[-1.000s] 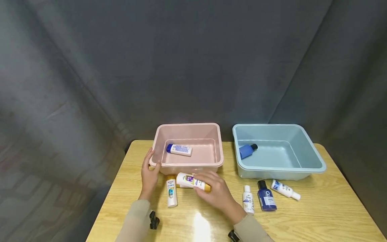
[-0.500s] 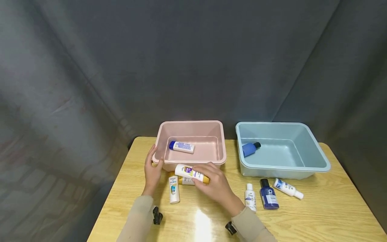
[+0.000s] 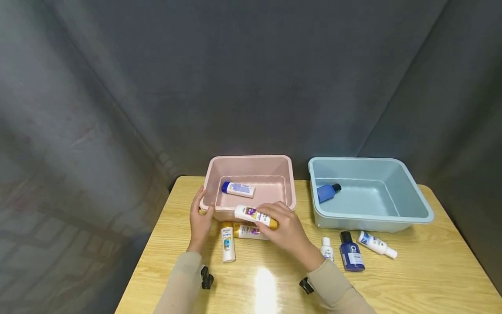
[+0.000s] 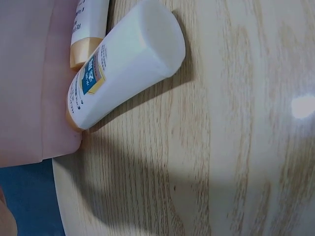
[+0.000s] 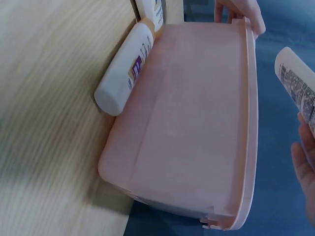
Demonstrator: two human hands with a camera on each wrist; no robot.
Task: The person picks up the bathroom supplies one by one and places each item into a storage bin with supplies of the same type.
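My right hand (image 3: 288, 229) grips a white toiletry bottle (image 3: 251, 213) with a gold cap and purple label, held at the near rim of the pink bin (image 3: 252, 159). In the right wrist view, that raised bottle (image 5: 295, 78) is at the right edge. At the bin's near left corner, my left hand (image 3: 201, 222) holds the rim, thumb in front and fingers along the side. Two similar gold-capped bottles lie before the bin: one with a blue label (image 3: 228, 244), one with a purple label (image 3: 250, 232). A blue-capped white bottle (image 3: 239, 189) lies inside.
The blue bin (image 3: 372, 161) stands to the right, holding a blue bottle (image 3: 326, 192) with a black cap. Before it are a small white bottle (image 3: 327, 249), a dark blue bottle (image 3: 351, 253) and a white-and-blue bottle (image 3: 376, 244). A grey curtain (image 3: 251, 78) hangs behind the table.
My right hand has raised the gold-capped bottle from just above the table up to the pink bin's near rim, uncovering the bottle beneath. My left hand stays at the bin's corner.
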